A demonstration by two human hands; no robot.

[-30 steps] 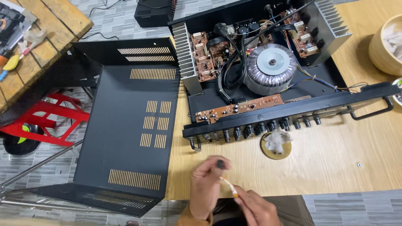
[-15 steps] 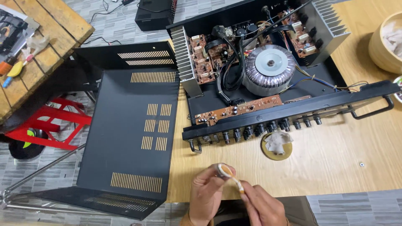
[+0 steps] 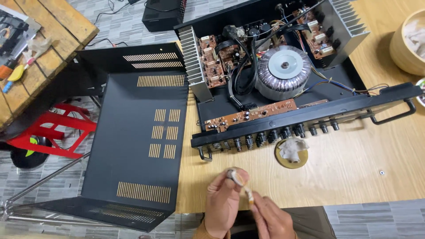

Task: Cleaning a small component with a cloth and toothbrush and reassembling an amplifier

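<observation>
We see two bare hands low in the picture, at the near edge of a light wooden table [image 3: 354, 186]. The left hand [image 3: 221, 206] is curled and pinches a small round silver knob [image 3: 235, 176] at its fingertips. The right hand [image 3: 271, 219] is closed around a thin pale stick with an orange tip [image 3: 249, 197], and the stick's top end touches the knob. Both hands sit close together, just in front of the table edge.

Further back on the table lies a big black open sound box with its lid off [image 3: 283, 88]. Inside we see a fat round grey metal coil [image 3: 283, 71], brown boards with small parts, and many wires. Its long black front strip [image 3: 310, 119] has a row of little black posts sticking out toward us.

Just beside that row lies a small round yellow lid with crumpled white paper on it [image 3: 291, 152], well apart from the hands. On the left a large black metal cover with slots [image 3: 137, 141] hangs off the table. A red stand [image 3: 48, 132] sits on the floor.
</observation>
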